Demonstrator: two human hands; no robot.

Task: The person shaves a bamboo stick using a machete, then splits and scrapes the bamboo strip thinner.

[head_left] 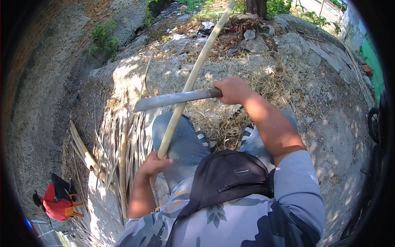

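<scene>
Right hand [234, 90]: my fingers are wrapped firmly round the dark handle of a machete [173, 99]. Left hand [153, 164]: my fingers grip a long, pale bamboo-like strip [200, 61] near its lower end. Strip slants up over my left thigh [177, 138]; blade crosses above it, contact not discernible. Split strips [129, 140] lie toward the left edge of the ground [321, 148]; curled shavings [228, 123] around my sandals [202, 139].

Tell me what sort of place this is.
An outdoor yard, it seems: bare, uneven ground in dappled sunlight, curled pale shavings lying about, and a rough wall with exposed brick along the left.
</scene>
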